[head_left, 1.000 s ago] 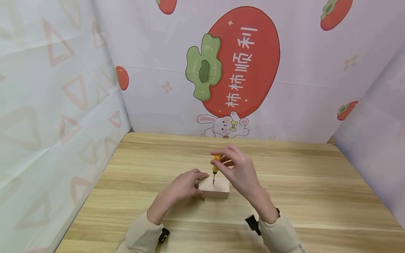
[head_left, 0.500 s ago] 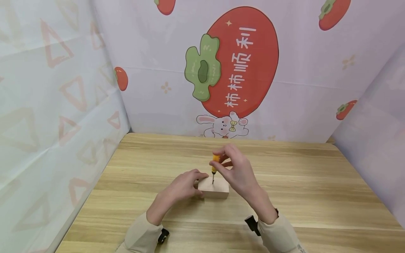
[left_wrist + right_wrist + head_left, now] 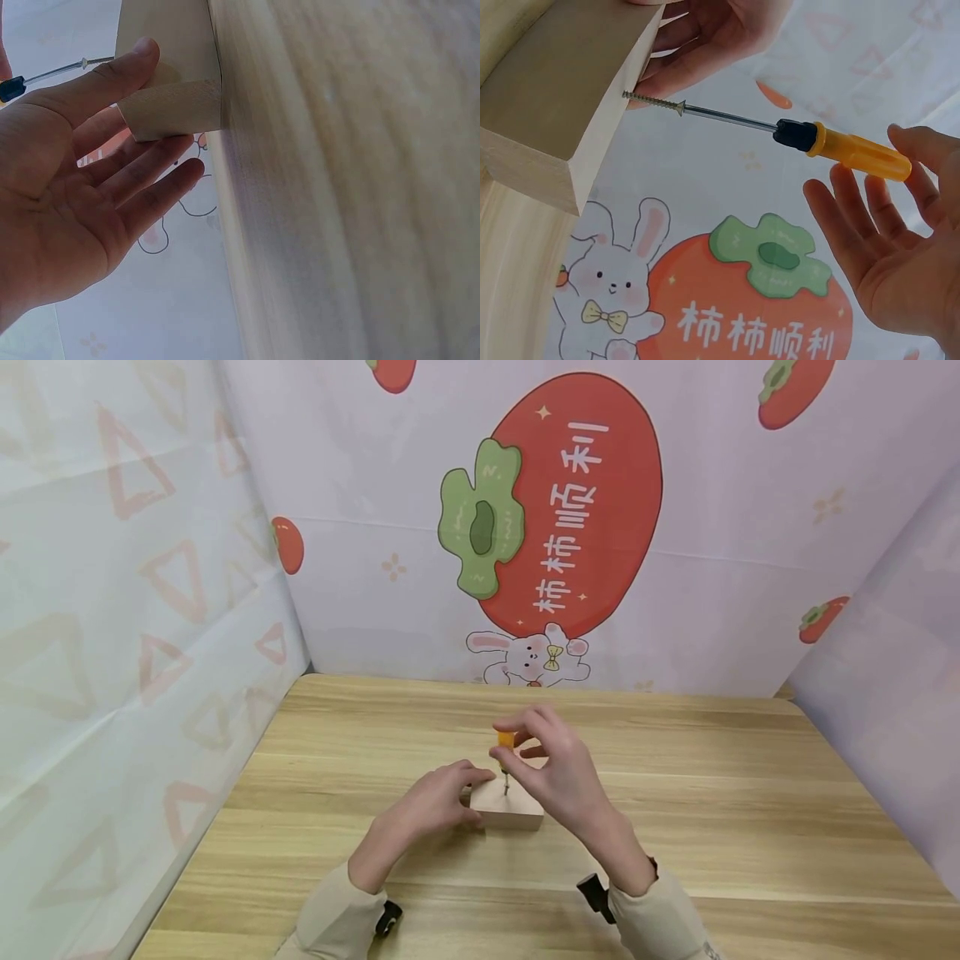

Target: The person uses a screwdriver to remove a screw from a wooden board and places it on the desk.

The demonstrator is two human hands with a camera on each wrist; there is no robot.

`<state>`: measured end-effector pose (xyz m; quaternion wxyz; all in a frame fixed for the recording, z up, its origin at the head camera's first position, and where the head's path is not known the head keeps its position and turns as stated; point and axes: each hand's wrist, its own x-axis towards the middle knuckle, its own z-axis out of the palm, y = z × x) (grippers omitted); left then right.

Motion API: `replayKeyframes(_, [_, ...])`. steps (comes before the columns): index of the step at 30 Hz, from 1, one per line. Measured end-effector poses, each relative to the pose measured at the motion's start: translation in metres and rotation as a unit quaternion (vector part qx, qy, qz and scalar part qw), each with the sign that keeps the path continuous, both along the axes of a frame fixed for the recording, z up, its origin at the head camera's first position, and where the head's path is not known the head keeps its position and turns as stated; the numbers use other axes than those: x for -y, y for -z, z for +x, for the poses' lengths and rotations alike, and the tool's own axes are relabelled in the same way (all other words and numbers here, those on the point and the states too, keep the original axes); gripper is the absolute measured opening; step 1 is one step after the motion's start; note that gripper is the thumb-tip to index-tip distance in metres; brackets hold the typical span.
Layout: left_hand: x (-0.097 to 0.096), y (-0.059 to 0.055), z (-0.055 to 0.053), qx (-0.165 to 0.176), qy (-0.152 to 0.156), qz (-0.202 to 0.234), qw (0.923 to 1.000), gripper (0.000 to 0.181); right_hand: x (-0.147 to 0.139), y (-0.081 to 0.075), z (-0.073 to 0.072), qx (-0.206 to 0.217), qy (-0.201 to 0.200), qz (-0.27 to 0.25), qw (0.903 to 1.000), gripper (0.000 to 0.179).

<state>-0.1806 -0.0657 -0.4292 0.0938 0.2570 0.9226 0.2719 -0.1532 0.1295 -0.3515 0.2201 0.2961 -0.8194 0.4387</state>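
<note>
A pale wooden block (image 3: 512, 818) lies on the table, its left end gripped by my left hand (image 3: 431, 802). In the left wrist view the thumb presses the block's top face and the fingers (image 3: 150, 169) lie at the far side. A screw (image 3: 656, 101) stands upright in the top of the block, most of its thread exposed. The tip of a screwdriver (image 3: 862, 155), with yellow handle and black collar, meets the screw head. My right hand (image 3: 562, 768) pinches the handle near its end between thumb and fingertips, with the shaft nearly vertical.
The wood-grain table (image 3: 720, 827) spreads around the block. A printed cloth backdrop (image 3: 360, 610) with a large persimmon rises behind its far edge, and another cloth (image 3: 90, 693) hangs on the left. Dark wrist-worn devices show at both beige sleeves (image 3: 663, 918).
My right fingers have shifted around the screwdriver handle, and the hand sits slightly further left. The handle leans less to the right. My left hand and the block stay in place.
</note>
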Motion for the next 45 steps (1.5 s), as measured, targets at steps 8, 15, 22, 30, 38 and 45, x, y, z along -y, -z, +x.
replayKeyframes(8, [-0.0004, -0.0005, -0.0003, 0.0, 0.0, 0.0, 1.0, 0.06, 0.0011, -0.0036, -0.0015, -0.007, 0.016, -0.005, 0.9998, 0.025])
replayKeyframes(15, [0.0002, -0.002, 0.0007, 0.004, -0.003, 0.0, 1.0, 0.06, -0.0001, -0.0048, -0.0018, 0.009, 0.013, -0.004, 0.9999, 0.024])
replayKeyframes(22, [0.0003, -0.002, 0.0018, 0.005, -0.005, 0.0, 1.0, 0.059, 0.0004, -0.0038, -0.002, 0.002, 0.033, 0.006, 0.9994, 0.027])
replayKeyframes(30, [-0.0005, -0.0027, 0.0014, 0.009, -0.008, 0.0, 0.9999, 0.059, -0.0012, -0.0058, -0.0023, -0.006, 0.033, 0.002, 0.9994, 0.029])
replayKeyframes(38, [-0.0007, -0.003, 0.0016, 0.006, -0.01, -0.001, 0.9999, 0.059, -0.0051, -0.0063, -0.0033, -0.011, 0.004, 0.007, 0.9999, 0.035])
replayKeyframes(45, [-0.0002, -0.0033, 0.0018, 0.008, -0.006, -0.002, 1.0, 0.058, -0.0065, -0.0026, -0.003, -0.016, 0.029, 0.017, 0.9993, 0.037])
